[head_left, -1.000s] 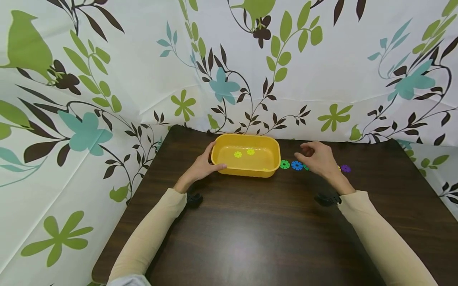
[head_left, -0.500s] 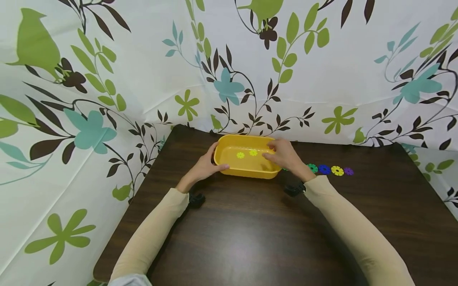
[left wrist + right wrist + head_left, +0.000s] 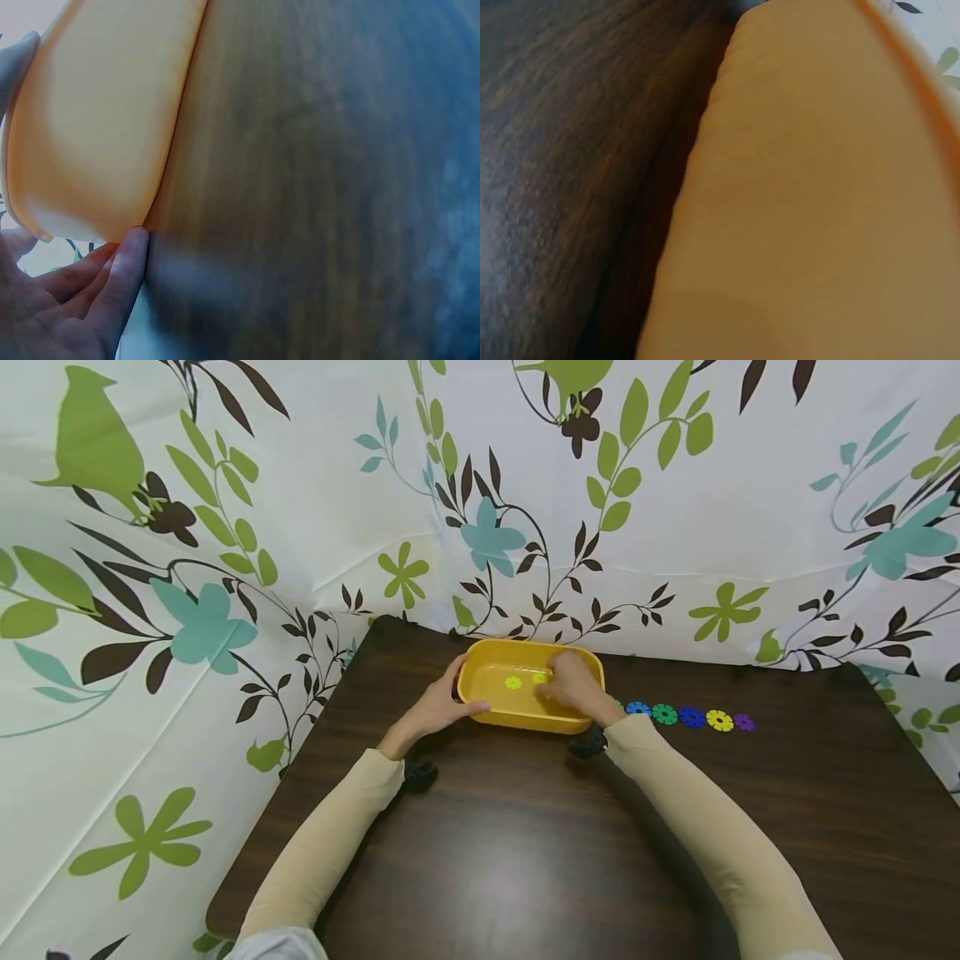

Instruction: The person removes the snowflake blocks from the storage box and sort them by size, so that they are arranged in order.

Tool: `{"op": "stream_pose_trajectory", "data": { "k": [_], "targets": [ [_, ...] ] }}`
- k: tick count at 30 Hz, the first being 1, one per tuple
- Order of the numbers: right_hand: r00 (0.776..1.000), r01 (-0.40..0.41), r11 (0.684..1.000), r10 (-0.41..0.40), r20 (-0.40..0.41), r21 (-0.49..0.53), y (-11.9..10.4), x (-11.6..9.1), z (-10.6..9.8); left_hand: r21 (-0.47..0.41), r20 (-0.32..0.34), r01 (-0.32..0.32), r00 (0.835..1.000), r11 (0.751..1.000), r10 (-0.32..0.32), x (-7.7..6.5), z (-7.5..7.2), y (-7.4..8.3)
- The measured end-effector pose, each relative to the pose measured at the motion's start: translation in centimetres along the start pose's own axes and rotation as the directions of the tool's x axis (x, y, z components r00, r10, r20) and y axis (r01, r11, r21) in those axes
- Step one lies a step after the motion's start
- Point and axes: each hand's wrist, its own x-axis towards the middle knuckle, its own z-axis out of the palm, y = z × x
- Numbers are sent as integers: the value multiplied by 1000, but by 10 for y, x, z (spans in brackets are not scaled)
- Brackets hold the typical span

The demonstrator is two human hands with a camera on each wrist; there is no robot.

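A person's left hand point(image 3: 437, 703) grips a yellow tub point(image 3: 517, 722) by its left end on a dark wooden counter point(image 3: 495, 827), thumb over the near rim, while the right hand point(image 3: 576, 683) dips inside its right half; whether those fingers pinch anything cannot be told. Yellow flower-shaped pieces point(image 3: 513, 682) lie in the tub; multicoloured discs point(image 3: 683, 717) line up to its right.

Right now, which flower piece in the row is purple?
The end flower piece, farthest from the yellow basin; the others are blue, green or yellow.
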Motion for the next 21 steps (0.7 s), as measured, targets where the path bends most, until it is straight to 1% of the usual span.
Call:
{"op": "stream_pose_trajectory", "data": {
  "k": [4,6,11,15,18,21],
  "targets": [
    [999,-14,998,16,32,-58,0,4,6,5,2,-3,1000,1000,3,1,0,0],
    [999,-10,997,14,49,-79,-1,4,6,-12,5,0,1000,1000,0,-2,-1,3],
    [996,-12,997,19,86,-76,-3,3,5,-22,10,7,1000,1000,-7,-3,-1,7],
    [996,9,996,-1,87,-94,-1,4,7,-22,11,9,1000,1000,-8,-2,-1,6],
    [997,15,996,-7,80,-93,-1,6,8,-13,11,5,1000,1000,-4,0,-1,2],
    [997,2,997,4,72,-71,-2,7,8,9,7,-7,1000,1000,7,8,2,-12]
  ]
}}
